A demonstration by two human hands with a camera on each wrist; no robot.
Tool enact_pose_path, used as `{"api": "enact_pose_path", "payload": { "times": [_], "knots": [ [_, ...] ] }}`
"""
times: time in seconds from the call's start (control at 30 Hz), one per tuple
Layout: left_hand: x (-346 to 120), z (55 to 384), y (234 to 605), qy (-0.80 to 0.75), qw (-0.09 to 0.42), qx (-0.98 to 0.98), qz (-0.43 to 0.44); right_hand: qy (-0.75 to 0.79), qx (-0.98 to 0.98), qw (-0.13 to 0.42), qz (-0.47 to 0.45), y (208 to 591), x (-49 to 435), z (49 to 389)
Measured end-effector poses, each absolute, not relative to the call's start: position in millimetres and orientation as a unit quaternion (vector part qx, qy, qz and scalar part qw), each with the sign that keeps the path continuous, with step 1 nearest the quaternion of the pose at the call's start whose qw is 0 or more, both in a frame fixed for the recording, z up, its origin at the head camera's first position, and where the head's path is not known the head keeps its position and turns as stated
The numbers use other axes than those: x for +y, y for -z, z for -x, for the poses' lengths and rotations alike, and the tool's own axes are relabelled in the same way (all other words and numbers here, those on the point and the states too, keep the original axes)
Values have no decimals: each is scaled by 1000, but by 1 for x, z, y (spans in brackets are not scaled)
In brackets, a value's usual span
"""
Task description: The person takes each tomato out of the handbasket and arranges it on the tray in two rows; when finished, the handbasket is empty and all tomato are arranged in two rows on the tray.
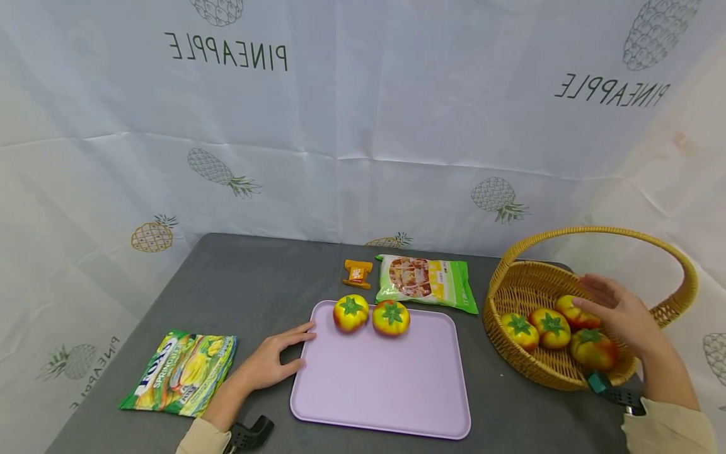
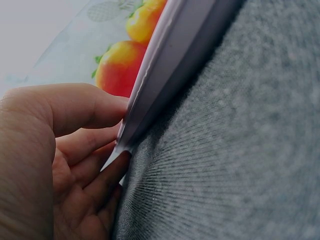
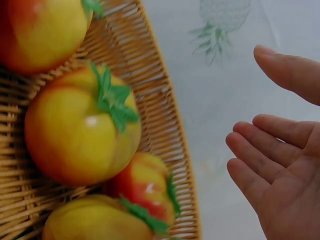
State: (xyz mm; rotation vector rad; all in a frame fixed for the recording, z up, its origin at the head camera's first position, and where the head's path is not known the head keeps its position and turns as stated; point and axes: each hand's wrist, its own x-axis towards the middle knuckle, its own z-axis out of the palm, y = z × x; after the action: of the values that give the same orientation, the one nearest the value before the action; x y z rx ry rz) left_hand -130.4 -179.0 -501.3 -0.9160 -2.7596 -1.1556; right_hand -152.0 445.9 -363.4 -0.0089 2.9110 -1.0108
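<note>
My left hand (image 1: 271, 360) touches the left rim of a lilac tray (image 1: 380, 384) with its fingertips and thumb, the fingers fairly straight. In the left wrist view, the thumb and fingertips meet the tray's edge (image 2: 150, 80) close above the grey cloth. Two yellow-red tomatoes (image 1: 351, 313) with green leafy tops sit side by side at the tray's far edge. Over the right part of a wicker basket (image 1: 510, 287) hovers my right hand (image 1: 626, 315), its fingers extended and nothing in it. Several similar tomatoes (image 3: 82, 132) lie inside the basket.
A green and yellow FOX'S candy bag (image 1: 184, 373) lies left of my left arm. Behind the tray are a small orange packet (image 1: 358, 274) and a green-white food bag (image 1: 426, 282). The basket's tall handle (image 1: 595, 231) arches above it. A pineapple-print curtain (image 1: 363, 126) hangs behind the table.
</note>
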Motion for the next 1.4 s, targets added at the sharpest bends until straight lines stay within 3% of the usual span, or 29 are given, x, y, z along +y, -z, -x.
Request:
{"api": "enact_pose_path", "payload": {
  "times": [0.57,1.4],
  "knots": [
    [-178,129,500,378,2,-879,289,329,937,105,-43,382,468,168],
    [-178,130,496,377,-3,-880,288,282,949,136,-30,395,478,178]
  ]
}}
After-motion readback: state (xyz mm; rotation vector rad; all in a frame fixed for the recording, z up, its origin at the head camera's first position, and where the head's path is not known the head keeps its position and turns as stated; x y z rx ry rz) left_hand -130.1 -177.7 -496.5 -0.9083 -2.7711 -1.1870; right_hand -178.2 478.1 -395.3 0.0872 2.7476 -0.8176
